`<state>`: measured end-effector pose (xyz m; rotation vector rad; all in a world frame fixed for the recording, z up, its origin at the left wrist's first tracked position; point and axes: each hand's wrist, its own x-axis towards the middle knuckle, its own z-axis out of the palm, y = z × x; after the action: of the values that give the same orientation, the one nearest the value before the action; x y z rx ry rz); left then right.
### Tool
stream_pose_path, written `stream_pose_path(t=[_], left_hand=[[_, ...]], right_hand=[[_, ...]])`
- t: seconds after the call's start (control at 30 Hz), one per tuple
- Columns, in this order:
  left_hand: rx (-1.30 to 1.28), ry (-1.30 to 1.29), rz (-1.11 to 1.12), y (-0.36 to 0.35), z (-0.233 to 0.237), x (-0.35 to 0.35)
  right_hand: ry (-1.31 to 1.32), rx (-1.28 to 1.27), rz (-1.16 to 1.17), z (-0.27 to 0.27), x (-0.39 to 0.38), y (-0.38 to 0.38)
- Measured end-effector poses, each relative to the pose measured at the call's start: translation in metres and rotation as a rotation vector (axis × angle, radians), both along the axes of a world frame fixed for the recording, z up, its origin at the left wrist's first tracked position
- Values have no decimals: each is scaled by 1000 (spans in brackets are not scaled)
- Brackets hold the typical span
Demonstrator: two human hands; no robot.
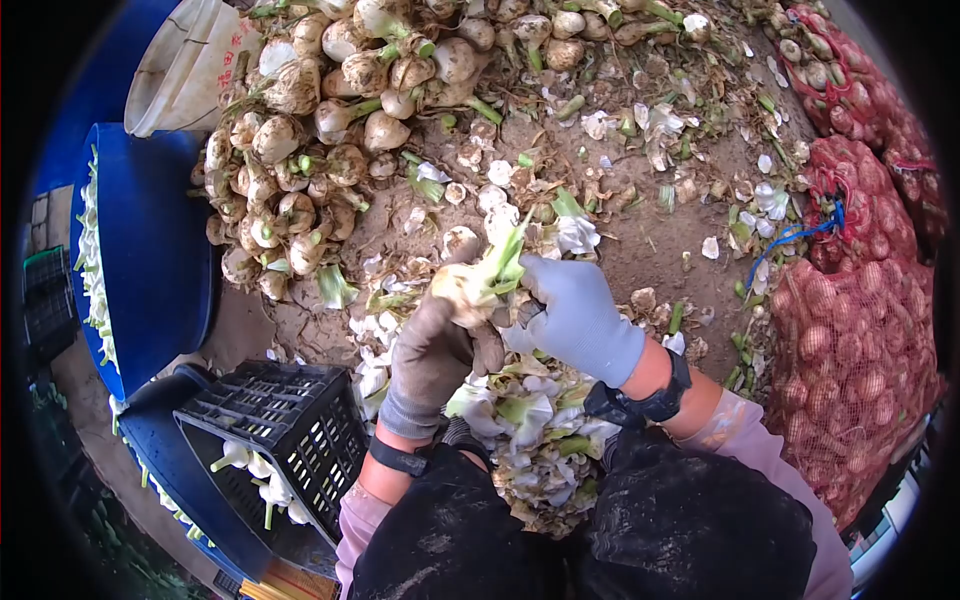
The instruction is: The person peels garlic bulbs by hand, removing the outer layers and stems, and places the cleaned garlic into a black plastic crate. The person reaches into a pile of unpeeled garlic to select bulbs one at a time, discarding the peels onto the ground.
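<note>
Grey-brown gloved left hand (428,355): head view on my feed; it wraps the near side of a garlic bulb, the grip narrow and loaded.
Garlic bulb (462,290): held at mid-view above the ground, between both hands, seated at the top of the left grip; its outline is smeared by blur.
Green leaf (505,255): rises from the bulb, up and to the right, toward the other hand's knuckles.
Pale blue gloved right hand (585,310): fingers curled in, just beside the bulb and leaf; I cannot tell whether they pinch anything.
In the way: the fingers of both hands cover the bulb's lower part from me; dark trousers (690,515) block the near ground.
Peelings (545,460): piled between the legs, beneath the hands.
Bulb heap (300,190): untrimmed, soil-stained, upper left, running along the far edge.
Soil (690,240): brown, strewn with scraps beyond the hands.
Left side: black crate (300,410) tipped over, white bulbs (270,490) inside; blue tub (150,260) behind it; white bucket (185,65) farther off.
Right side: red mesh sacks (850,360), filled; blue cord (800,235) by one.
</note>
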<state>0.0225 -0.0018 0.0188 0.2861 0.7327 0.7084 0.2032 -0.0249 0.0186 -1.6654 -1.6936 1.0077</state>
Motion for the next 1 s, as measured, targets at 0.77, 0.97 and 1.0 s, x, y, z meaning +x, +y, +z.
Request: stream_pose_path(t=[0.77, 0.97, 1.0], left_hand=[[474, 812, -341, 15, -8, -6], [135, 290, -180, 4, 0, -6], [177, 222, -148, 2, -4, -6]], right_hand=[[-225, -127, 136, -11, 2, -2], [-415, -21, -66, -40, 31, 14], [-421, -152, 11, -38, 37, 14]])
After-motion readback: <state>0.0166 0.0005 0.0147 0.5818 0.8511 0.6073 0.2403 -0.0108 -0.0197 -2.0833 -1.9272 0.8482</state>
